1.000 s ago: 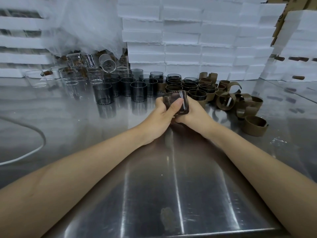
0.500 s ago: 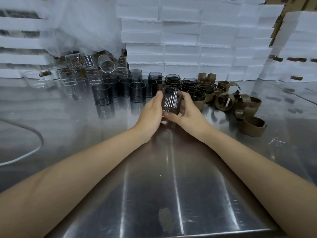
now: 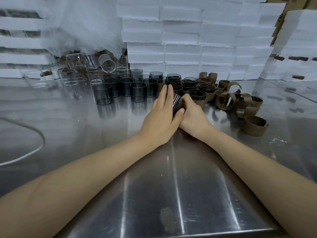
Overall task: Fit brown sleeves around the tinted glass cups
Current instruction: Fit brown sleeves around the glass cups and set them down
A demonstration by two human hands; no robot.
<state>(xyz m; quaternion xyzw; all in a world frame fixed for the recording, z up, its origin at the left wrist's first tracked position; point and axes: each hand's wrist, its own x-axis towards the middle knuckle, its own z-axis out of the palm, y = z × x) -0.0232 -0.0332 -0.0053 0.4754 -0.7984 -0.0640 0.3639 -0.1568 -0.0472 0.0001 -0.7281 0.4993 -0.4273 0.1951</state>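
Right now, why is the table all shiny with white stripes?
Head view: the steel table mirrors light as bright streaks; the tinted cup between the left hand and right hand looks smeared by motion; the wide lens tilts the white boxes at the right edge.

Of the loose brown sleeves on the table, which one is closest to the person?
The upright sleeve at the front right, standing alone; all other loose sleeves lie farther back in a heap.
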